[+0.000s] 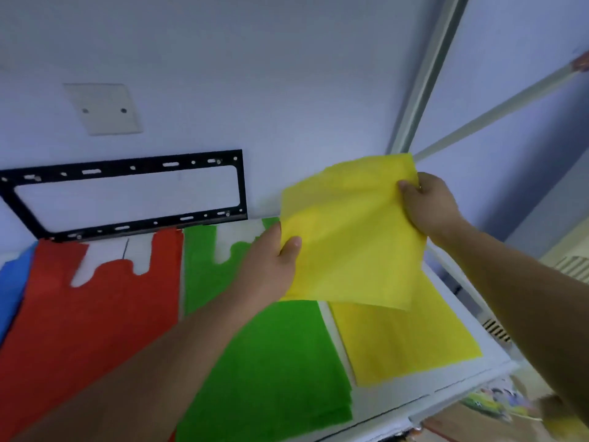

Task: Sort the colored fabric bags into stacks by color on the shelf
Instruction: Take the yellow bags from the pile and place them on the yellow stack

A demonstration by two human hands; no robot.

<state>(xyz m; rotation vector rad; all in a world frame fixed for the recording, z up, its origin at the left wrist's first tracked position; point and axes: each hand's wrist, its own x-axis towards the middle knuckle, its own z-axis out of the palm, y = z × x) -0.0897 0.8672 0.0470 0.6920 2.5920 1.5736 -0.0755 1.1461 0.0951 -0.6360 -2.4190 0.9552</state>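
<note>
Left hand (271, 263): thumb on top, fingers underneath, pinching the left edge of a yellow bag (350, 234).
Right hand (430, 205): fingers curled round its far right corner.
Yellow bag: held spread and tilted in the air between my hands, just above the yellow stack (404, 342) at the right end of the white shelf (414, 400).
Green stack (274, 362): beside the yellow, to its left.
Red stack (89, 314): next left.
Blue stack (12, 282): at the far left edge.
Black bracket (243, 186) and blank wall plate (103, 108): on the wall behind.
Step, as I judge it: laying this bag on its colour.
Next move calls for lowering it flat, edges squared to the stack, then letting go with both hands.
</note>
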